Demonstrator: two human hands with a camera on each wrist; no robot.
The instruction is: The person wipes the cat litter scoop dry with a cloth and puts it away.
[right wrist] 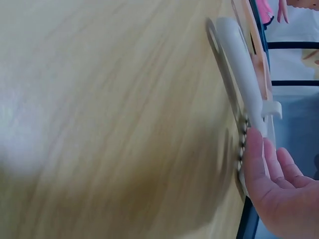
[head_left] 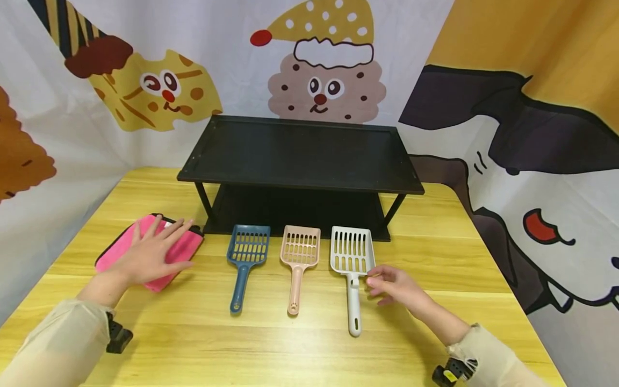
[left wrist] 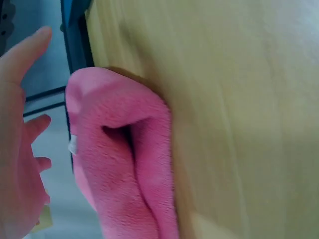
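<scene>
Spread above a folded pink plush cloth (head_left: 181,248) at the left is my left hand (head_left: 147,257), its fingers straight and apart. The left wrist view shows a gap between that hand and the cloth's thick fold (left wrist: 117,164). At the right, my right hand (head_left: 398,287) has its fingers lightly bent beside the white litter scoop (head_left: 354,301), near where basket and handle meet. Whether the fingertips touch the scoop I cannot tell. A blue litter scoop (head_left: 240,287) and a pink litter scoop (head_left: 296,287) lie to its left, handles toward me.
Behind the scoops stands a black two-level rack (head_left: 309,153), its lower shelf (head_left: 295,207) close to the scoop baskets. All rest on a yellow wood-grain table (head_left: 203,344). A cartoon-printed curtain (head_left: 242,80) hangs around the back and sides.
</scene>
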